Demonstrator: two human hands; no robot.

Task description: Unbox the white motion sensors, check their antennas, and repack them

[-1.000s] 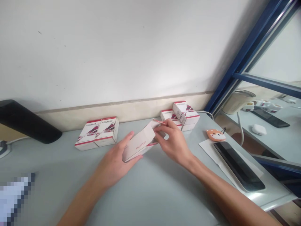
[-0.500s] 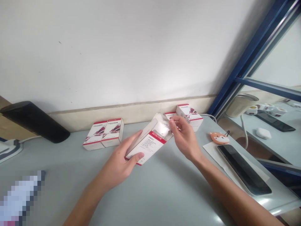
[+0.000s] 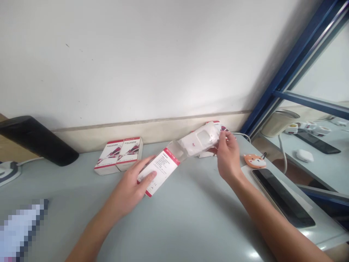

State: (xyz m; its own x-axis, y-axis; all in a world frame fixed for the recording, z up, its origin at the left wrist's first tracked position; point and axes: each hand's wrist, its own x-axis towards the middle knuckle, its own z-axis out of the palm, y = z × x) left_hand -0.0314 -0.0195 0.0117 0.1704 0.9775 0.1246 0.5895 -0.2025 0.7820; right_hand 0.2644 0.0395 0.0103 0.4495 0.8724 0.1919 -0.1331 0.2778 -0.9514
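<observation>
Further out of the carton now, a glossy white sachet (image 3: 200, 140), carried up and to the right along with the right hand (image 3: 228, 156), thumb and fingers closed in a tight pinch on its far end. Lower left, the left hand (image 3: 127, 180) half curled around a white-and-red DETECTOR carton (image 3: 160, 171), fingers lying across the printed face, a firm hold on the lower end. Carton tilted just above the grey desk (image 3: 191, 225), open end toward the right hand, loose end flap (image 3: 174, 151) standing free. Sachet likely light, soft and a bit slippery, so probably safest taken flat between finger and thumb at a sealed edge. Carton seemingly thin card, light and stiff only while kept square, so better held by its long sides without squeezing. Just beyond the left hand, two red-trimmed boxes (image 3: 118, 154) side by side; behind the right hand, more boxes (image 3: 223, 127), mostly hidden by the sachet. Right of the right hand, an orange dog-face tag (image 3: 255, 160), then a dark phone (image 3: 282, 196) on a white paper sheet (image 3: 247, 174). Well left of the left hand, a curved black object (image 3: 35, 140), its exact kind hard to tell.
</observation>
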